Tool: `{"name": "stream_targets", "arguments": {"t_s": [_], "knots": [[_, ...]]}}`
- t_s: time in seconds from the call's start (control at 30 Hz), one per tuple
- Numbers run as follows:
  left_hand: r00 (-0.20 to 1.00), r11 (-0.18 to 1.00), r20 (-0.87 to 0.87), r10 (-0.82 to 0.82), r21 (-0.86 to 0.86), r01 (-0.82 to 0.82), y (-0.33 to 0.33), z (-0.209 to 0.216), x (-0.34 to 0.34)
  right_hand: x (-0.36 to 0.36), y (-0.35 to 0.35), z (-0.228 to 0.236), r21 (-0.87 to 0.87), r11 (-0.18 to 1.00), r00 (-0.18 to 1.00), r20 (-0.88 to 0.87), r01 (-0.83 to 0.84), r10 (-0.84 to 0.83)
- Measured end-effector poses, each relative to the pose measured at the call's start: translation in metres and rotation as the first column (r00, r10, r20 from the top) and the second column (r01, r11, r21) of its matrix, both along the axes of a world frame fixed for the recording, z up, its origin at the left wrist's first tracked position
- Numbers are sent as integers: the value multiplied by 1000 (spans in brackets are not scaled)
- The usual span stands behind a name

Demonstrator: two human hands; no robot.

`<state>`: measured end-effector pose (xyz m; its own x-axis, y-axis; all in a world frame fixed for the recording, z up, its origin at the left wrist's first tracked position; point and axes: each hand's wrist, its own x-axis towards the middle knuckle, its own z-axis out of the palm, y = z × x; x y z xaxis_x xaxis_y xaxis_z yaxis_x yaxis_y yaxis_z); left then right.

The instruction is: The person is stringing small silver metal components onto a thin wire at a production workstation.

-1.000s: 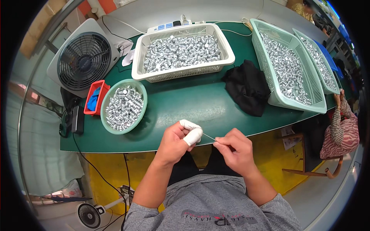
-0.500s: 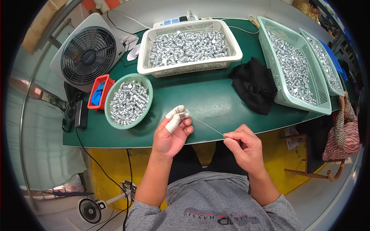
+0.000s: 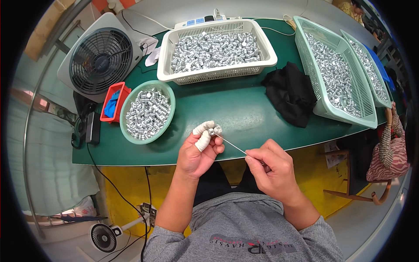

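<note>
My left hand (image 3: 198, 150), with white wraps on the thumb and a finger, pinches a small silvery metal part (image 3: 215, 130) above the table's near edge. Between the fingers of my right hand (image 3: 273, 170) is a thin metal rod (image 3: 233, 146), closed in a pinch. The rod slants up to the left, and its far tip meets the metal part; whether it enters it I cannot tell. Left of my hands stands a round green bowl (image 3: 173, 114) heaped with similar metal parts (image 3: 147, 112).
A white basket (image 3: 218, 75) of metal parts stands at the back, pale green baskets (image 3: 325, 102) at the right. Black cloth (image 3: 290, 96) lies between them. A red bin (image 3: 124, 97) and a box fan (image 3: 101, 61) are at the left. Another person's arm (image 3: 384, 150) shows far right.
My right hand has moved left, bringing the rod's tip up to the metal part. The part now shows more plainly in my left fingertips. The view has shifted slightly.
</note>
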<state>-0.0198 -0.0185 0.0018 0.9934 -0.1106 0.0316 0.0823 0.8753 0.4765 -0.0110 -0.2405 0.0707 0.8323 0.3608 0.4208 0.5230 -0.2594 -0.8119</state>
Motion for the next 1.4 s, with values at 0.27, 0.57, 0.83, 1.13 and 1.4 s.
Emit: {"name": "stream_targets", "arguments": {"t_s": [0.27,0.57,0.83,1.13,1.4], "knots": [[997,966,8,74,246,-74,-10,4,-6,2,-5,5,-38,999,999,51,-10,12],[890,492,316,330,747,-448,-23,17,-12,9,-16,-9,108,993,974,-216,-47,69],[923,324,231,308,887,-330,-32,26,-13,19,-25,-24,208,975,893,-418,-83,165],[963,699,-100,251,707,-108,-23,39,-14,26,-34,-31,262,956,889,-395,-134,233],[881,330,279,381,849,-412,-34,34,-15,20,-24,-27,142,987,954,-276,-77,115]]}}
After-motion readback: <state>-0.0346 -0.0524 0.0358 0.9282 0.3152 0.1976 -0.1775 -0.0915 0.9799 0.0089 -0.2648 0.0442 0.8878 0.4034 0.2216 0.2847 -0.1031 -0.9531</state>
